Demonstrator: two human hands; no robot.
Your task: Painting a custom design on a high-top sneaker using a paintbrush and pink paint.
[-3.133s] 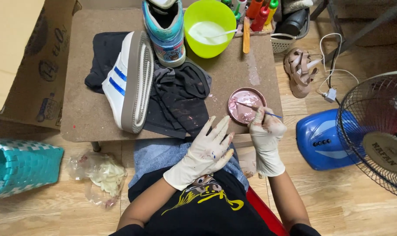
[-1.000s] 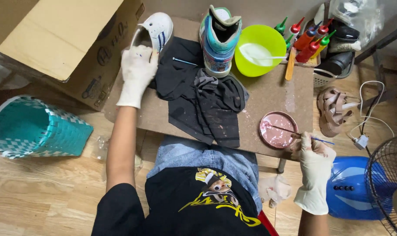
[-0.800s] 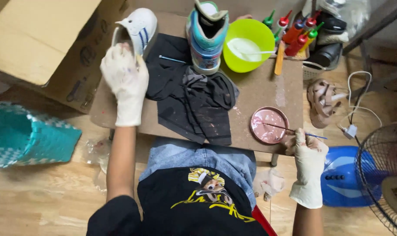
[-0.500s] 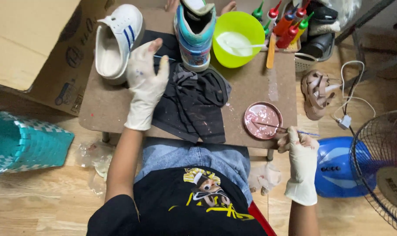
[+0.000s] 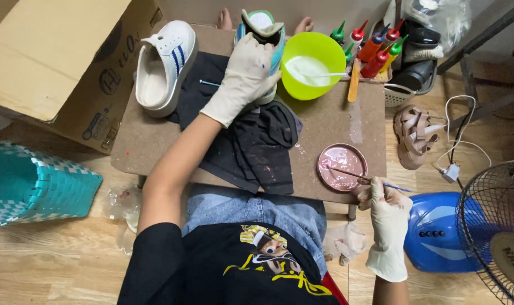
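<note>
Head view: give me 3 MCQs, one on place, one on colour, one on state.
1. Where does the pink dish sit?
A. On the board, near its right front edge
B. On the floor beside the fan
C. Inside the cardboard box

2. What colour is the bowl behind the dark cloth?
A. Red
B. Lime green
C. White

3. What is the left hand doing?
A. Resting flat on the floor
B. Holding the brush
C. Gripping the teal shoe

Answers:
1. A: the dish lies on the brown board, just ahead of the right hand.
2. B: the bowl is bright lime green with white liquid inside.
3. C: the gloved left hand wraps over the upright teal shoe, while the right hand holds the thin brush with its tip in the dish.
</note>
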